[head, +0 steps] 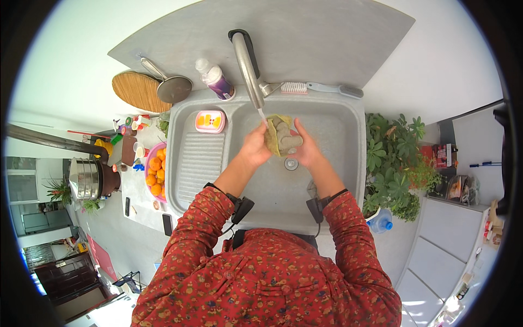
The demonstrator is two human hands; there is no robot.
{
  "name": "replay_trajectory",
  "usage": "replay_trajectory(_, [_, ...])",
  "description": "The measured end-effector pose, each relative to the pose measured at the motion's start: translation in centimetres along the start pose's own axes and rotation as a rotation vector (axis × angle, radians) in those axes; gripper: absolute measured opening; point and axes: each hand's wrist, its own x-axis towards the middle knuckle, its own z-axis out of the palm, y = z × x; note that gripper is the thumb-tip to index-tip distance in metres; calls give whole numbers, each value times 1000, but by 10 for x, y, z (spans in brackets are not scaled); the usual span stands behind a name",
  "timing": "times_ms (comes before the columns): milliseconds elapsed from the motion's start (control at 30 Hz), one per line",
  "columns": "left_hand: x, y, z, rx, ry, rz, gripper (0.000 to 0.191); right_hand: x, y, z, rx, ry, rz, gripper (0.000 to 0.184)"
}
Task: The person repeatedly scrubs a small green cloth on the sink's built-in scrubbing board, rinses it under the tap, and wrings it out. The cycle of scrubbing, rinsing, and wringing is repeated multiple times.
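Observation:
A wet, crumpled yellow-green and grey cloth (284,137) is between my hands above the right basin of the grey sink (265,196). My left hand (257,143) grips its left edge, right below the faucet (248,69), and a thin stream of water runs down there. At the cloth's right side is my right hand (306,145), its thumb raised apart and its other fingers partly hidden behind the cloth. Under the hands, the round metal drain (291,164) shows in the basin floor.
Left of the basin are a ribbed drainboard (202,163) and a small pink-rimmed box (210,122). A purple-labelled bottle (218,81) and a scrub brush (294,87) stand along the back rim. A pink bowl of oranges (156,171) is at left, leafy plants (388,163) at right.

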Motion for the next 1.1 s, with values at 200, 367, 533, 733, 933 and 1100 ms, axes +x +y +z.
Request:
replay_trajectory(200, [30,-7,-37,13,105,16,40,-11,8,19,107,-94,-448,36])
replay_trajectory(367, [43,-34,-51,-20,-214,68,34,-51,16,78,-804,9,-916,24])
replay_trajectory(533, [32,-45,-26,1,13,-91,35,-46,9,90,-970,452,-1143,23])
replay_trajectory(733, [30,-28,-18,-279,-662,15,34,-32,18,83,-950,138,-1156,21])
replay_trajectory(933, [17,-17,-7,-59,70,-39,31,-35,18,87,-1002,284,-1146,20])
replay_trajectory(1100, [8,-14,2,-53,89,-14,25,-34,15,88,-975,261,-1130,20])
